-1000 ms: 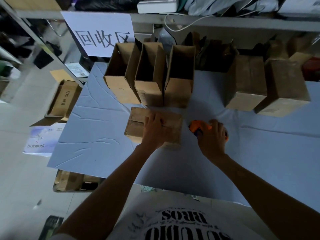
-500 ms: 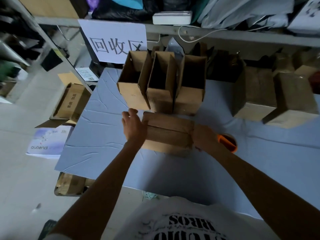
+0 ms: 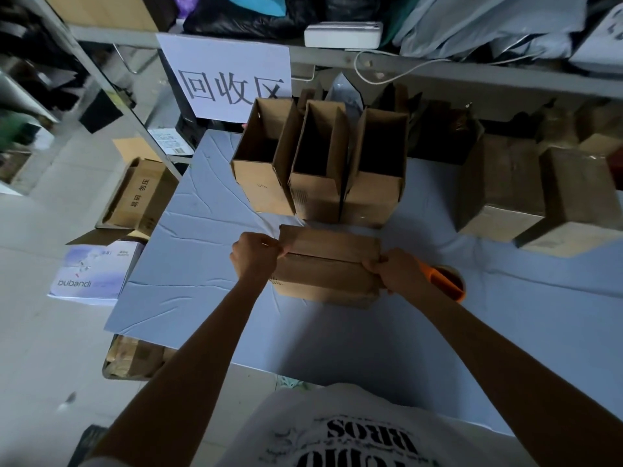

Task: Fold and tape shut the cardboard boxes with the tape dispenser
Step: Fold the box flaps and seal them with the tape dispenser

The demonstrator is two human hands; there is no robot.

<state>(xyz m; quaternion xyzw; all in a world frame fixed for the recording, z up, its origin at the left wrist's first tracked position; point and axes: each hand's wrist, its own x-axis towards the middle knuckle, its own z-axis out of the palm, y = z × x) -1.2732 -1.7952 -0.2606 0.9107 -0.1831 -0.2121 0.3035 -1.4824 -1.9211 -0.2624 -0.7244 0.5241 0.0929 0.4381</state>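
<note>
1. Along the far edge of the desk [image 3: 202,281], three open boxes [image 3: 317,170] stand upright in a tight row, just behind the box being worked on. A push on that box away from the person could, I judge, tip them over.
2. Near the middle of the desk, the box [image 3: 327,264] lies flat with its flaps folded down and a seam running across its top from left to right. I cannot tell whether any tape covers that seam. If either grip slackens, the flaps would likely spring up and the seam gape, so tape laid over it would sit crooked or wrinkled.
3. Just right of the box, the orange tape dispenser [image 3: 445,281] seems to lie on the desk, partly hidden behind the right wrist, and neither grip holds it. Reaching for it would leave one end of the box unheld. A careless wrist might also knock it away.
4. At the box's left end, the left grip [image 3: 254,256] is clamped on the cardboard. Its fingers are curled and pinch the top edge near the seam, and the forearm comes straight from the near edge.
5. At the box's right end, the right grip [image 3: 396,269] is clamped too, its fingers curled over the top edge and its forearm angled inward.
</note>
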